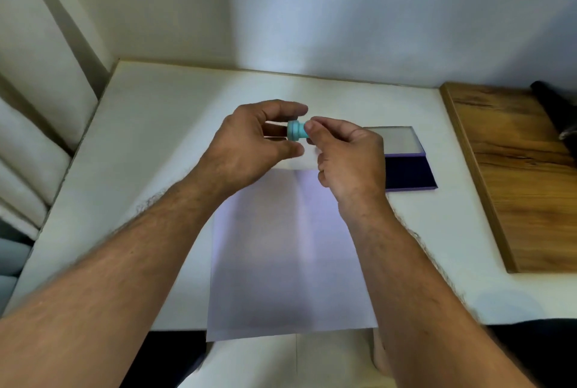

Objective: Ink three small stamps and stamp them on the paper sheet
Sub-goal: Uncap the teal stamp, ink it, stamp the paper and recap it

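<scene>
A small turquoise stamp is held sideways in the air above the far end of the paper sheet. My left hand curls around its left end, where fingers hide whatever part is there. My right hand pinches its right end between thumb and fingers. The sheet is blank and lies on the white table, its near edge hanging over the front. An open ink pad with a dark blue pad and raised lid lies just right of my right hand.
A wooden board lies on the table's right side, with a dark object at its far corner. White walls close the back, and white cushions stand along the left.
</scene>
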A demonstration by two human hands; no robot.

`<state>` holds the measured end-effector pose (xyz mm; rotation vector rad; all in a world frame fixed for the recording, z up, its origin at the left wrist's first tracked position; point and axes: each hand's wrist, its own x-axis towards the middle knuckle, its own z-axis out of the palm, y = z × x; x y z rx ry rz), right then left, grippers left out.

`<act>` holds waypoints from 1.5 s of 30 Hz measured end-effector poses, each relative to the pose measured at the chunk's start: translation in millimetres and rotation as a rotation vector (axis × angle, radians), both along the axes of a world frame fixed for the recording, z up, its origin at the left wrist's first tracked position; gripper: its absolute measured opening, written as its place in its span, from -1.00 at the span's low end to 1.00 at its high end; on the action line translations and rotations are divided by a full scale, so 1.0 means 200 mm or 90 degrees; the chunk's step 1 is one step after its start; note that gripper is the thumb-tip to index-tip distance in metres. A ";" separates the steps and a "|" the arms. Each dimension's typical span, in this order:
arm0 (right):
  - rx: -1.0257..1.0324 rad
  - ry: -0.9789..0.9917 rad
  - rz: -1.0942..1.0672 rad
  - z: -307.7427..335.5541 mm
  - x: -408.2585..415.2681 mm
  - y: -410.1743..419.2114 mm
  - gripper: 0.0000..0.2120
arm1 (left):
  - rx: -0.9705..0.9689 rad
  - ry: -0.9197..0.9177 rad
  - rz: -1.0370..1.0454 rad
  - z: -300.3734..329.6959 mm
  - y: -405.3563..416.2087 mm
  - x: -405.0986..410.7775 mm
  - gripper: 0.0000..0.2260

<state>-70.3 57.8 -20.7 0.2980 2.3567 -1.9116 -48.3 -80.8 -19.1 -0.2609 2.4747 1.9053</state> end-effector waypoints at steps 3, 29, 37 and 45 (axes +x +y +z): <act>-0.043 -0.021 0.002 0.02 0.01 0.01 -0.87 | 0.019 0.015 -0.007 0.00 0.01 0.00 -0.69; -0.189 -0.230 0.064 0.15 0.05 0.25 -0.76 | 0.100 0.042 0.010 0.06 0.17 0.03 -0.66; -0.292 -0.303 0.065 0.14 0.00 0.26 -0.75 | 0.104 0.036 0.014 0.04 0.14 0.01 -0.72; -0.330 -0.325 0.068 0.15 -0.03 0.25 -0.71 | 0.091 0.024 0.016 0.06 0.12 0.00 -0.67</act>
